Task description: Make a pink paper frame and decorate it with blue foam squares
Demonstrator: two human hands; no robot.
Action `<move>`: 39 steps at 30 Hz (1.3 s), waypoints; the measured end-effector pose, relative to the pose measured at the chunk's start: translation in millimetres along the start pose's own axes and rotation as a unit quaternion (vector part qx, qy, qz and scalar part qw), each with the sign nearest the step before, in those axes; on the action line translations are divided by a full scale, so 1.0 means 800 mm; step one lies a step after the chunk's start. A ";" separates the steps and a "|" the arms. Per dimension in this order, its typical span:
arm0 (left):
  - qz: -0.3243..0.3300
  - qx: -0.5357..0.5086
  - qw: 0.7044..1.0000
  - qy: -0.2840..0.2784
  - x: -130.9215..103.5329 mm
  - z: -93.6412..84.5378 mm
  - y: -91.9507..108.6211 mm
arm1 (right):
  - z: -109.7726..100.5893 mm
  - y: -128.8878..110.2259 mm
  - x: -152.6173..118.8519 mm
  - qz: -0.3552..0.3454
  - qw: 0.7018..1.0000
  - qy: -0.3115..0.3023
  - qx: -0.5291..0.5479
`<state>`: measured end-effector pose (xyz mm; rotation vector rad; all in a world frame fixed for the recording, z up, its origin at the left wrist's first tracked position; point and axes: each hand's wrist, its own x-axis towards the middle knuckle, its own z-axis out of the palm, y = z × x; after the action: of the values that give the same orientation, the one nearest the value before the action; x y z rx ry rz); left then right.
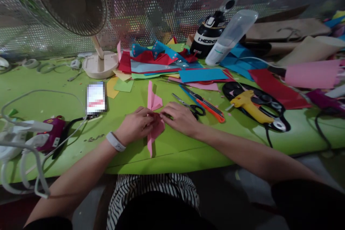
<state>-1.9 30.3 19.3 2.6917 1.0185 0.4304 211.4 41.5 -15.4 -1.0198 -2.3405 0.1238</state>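
A folded piece of pink paper (150, 146) lies on the green tabletop in front of me, its long strip running away from my body and a flap on the right side. My left hand (136, 124), with a pale band on the wrist, presses its fingers onto the middle of the paper from the left. From the right, my right hand (179, 118) pinches the paper's right edge near the centre. The fingers hide the middle of the fold. Just beyond my right hand are scissors (198, 110) with black handles and an orange utility knife (214, 111).
A yellow glue gun (252, 107) rests on a black palette-shaped board on the right. Coloured paper sheets (203, 75) lie behind, beside a black bottle (206, 39). A fan (100, 65), a phone (96, 97) and a purple power strip (54, 134) with cables occupy the left.
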 end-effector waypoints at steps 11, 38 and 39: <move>-0.027 0.016 0.999 0.017 -0.001 -0.001 -0.003 | 0.002 0.001 0.001 0.006 1.000 -0.011 -0.016; -0.045 0.066 0.997 0.024 0.000 0.006 -0.009 | -0.006 0.000 0.001 0.042 0.998 -0.040 -0.039; -0.047 0.066 0.996 0.025 0.000 0.006 -0.009 | -0.007 0.001 0.002 0.058 0.997 -0.049 -0.023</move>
<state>-4.6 35.1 12.2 2.7454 1.2218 0.4301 214.1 42.3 -10.6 -1.1977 -2.3804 0.1681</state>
